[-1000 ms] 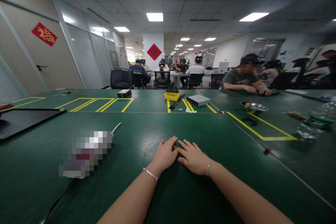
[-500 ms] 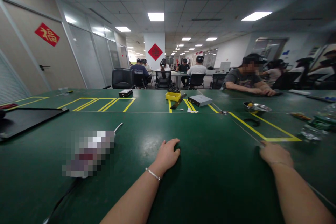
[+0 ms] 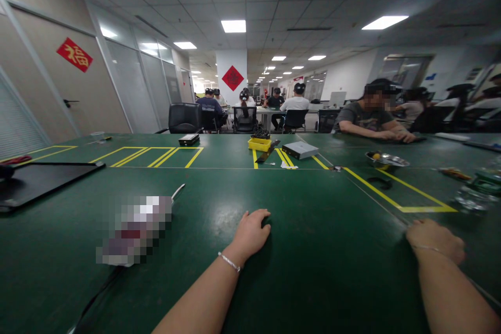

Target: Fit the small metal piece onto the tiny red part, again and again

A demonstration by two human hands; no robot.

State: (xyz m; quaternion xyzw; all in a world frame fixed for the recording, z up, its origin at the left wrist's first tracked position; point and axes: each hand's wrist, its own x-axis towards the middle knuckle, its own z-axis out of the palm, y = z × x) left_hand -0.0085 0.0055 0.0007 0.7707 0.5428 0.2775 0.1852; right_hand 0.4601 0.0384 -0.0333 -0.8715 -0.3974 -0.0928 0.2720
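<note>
My left hand [image 3: 252, 229] lies palm down on the green table [image 3: 321, 250], fingers together and resting flat, holding nothing. A thin bracelet circles that wrist. Far out to the right, my right hand [image 3: 436, 240] rests on the table near the corner of a yellow taped rectangle [image 3: 410, 209]. Its fingers are curled under, knuckles up, and whatever is beneath them is hidden. A blurred-out object [image 3: 133, 229] with a cable lies to the left of my left hand.
A black tray [image 3: 43, 177] sits at the far left. Across the table are a yellow bin [image 3: 259, 143], a grey box [image 3: 299, 150], a metal dish [image 3: 386, 159] and a black ring [image 3: 379, 182]. Clear bottles [image 3: 472, 195] stand at the right. A seated person [image 3: 368, 117] works opposite.
My right hand left its place beside the left hand and slid far to the right, covering the spot where a small red-tipped item lay. The left hand's fingers drew in slightly.
</note>
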